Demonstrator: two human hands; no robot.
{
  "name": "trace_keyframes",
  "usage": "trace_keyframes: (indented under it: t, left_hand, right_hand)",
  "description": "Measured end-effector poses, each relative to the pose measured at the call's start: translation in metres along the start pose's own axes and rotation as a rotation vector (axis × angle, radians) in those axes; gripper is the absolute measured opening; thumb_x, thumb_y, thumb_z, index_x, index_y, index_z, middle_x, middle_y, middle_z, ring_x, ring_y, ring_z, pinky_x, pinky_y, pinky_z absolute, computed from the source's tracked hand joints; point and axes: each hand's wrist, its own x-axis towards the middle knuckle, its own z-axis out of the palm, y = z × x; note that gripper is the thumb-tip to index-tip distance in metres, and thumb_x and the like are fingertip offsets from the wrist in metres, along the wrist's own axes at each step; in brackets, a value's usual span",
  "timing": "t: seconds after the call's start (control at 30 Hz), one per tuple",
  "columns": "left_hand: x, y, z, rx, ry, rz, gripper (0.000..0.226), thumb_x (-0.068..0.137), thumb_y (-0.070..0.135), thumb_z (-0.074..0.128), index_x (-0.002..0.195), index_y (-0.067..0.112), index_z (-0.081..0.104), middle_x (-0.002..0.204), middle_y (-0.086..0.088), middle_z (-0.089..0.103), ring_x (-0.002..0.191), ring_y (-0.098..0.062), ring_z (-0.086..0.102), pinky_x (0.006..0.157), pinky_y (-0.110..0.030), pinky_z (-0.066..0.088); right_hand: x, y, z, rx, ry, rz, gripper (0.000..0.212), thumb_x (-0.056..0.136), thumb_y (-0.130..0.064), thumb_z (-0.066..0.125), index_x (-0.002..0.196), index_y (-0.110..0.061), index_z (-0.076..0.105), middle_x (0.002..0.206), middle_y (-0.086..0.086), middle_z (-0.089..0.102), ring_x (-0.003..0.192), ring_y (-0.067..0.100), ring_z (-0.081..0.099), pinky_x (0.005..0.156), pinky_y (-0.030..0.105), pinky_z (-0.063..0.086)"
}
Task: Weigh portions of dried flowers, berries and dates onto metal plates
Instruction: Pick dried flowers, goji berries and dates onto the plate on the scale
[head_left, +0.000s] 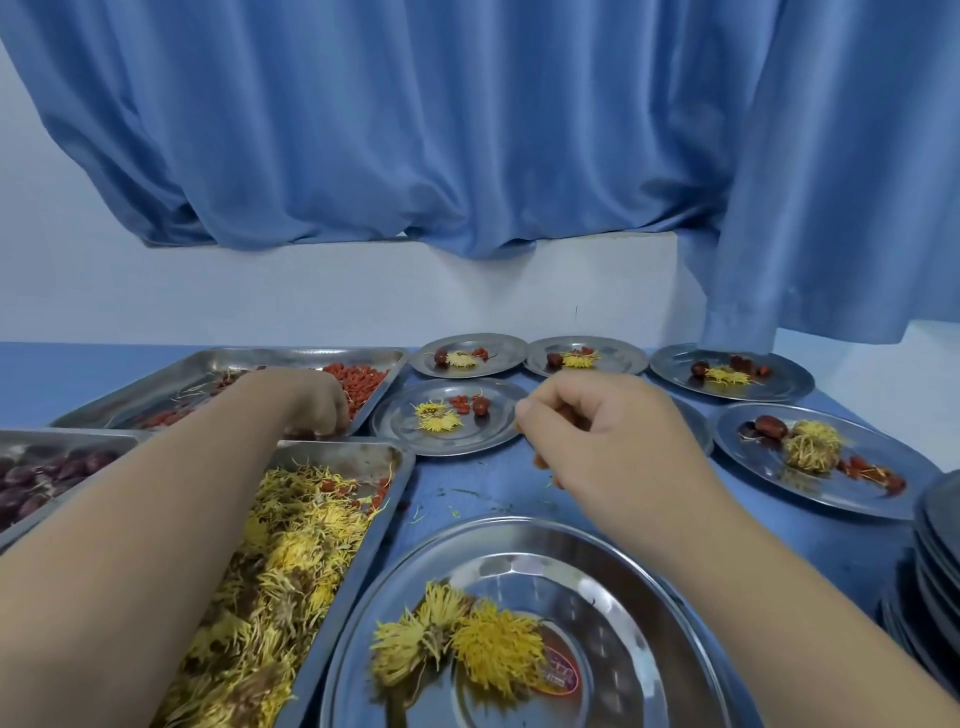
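My left hand (317, 405) reaches into the berry tray (291, 358), its fingers curled down on red berries (358, 379) at the tray's near edge. My right hand (597, 431) hovers over the blue table with curled fingers, pinching something small and red, apparently berries, beside a small plate (400, 431) holding a flower, berries and a date. Close to me a large metal plate (649, 571) carries yellow dried flowers (467, 644). A tray of dried flowers (291, 545) lies under my left forearm. A tray of dark dates (41, 478) is at the far left.
Filled plates sit at the back (498, 358), (618, 358), (784, 384) and at the right (857, 499), each with a flower, berries and dates. A stack of metal plates (935, 545) stands at the right edge. A blue curtain (467, 130) hangs behind the table.
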Motion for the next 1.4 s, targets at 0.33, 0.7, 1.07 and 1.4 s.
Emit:
trace_keyframes:
  t: [0.33,0.7,1.07,1.4]
  left_hand:
    - [-0.007,-0.013,-0.006,-0.111,0.250,0.029,0.029,0.083,-0.001,0.062,0.074,0.026,0.066,0.090,0.002,0.066,0.081,-0.014,0.060,0.063,-0.026,0.047]
    - [-0.043,-0.011,-0.021,-0.496,0.337,0.100,0.021,0.083,-0.007,0.064,0.082,0.013,0.070,0.084,-0.008,0.069,0.071,-0.017,0.066,0.062,-0.025,0.050]
    - [-0.162,0.080,-0.015,-0.791,0.101,0.523,0.021,0.085,0.001,0.069,0.086,0.021,0.074,0.079,0.003,0.072,0.068,-0.003,0.066,0.063,-0.012,0.050]
    - [-0.231,0.145,0.009,-0.444,-0.132,0.697,0.021,0.092,0.008,0.065,0.103,0.025,0.072,0.094,0.004,0.074,0.076,-0.005,0.066,0.069,-0.022,0.054]
  right_hand:
    - [-0.002,0.004,0.004,-0.063,-0.011,-0.019,0.026,0.088,-0.031,0.056,0.066,-0.017,0.060,0.065,-0.002,0.062,0.049,0.008,0.048,0.053,0.023,0.043]
    - [0.001,0.006,-0.002,-0.093,0.004,-0.036,0.025,0.086,-0.031,0.056,0.065,-0.018,0.060,0.064,-0.004,0.061,0.056,0.013,0.052,0.049,0.022,0.041]
    - [0.010,-0.014,-0.035,0.033,0.104,0.017,0.021,0.084,-0.025,0.058,0.068,-0.014,0.067,0.065,-0.002,0.066,0.054,0.010,0.053,0.056,0.026,0.046]
    - [0.009,-0.024,-0.051,0.033,0.000,0.063,0.022,0.084,-0.026,0.059,0.070,-0.012,0.068,0.058,-0.001,0.066,0.049,0.012,0.058,0.056,0.031,0.052]
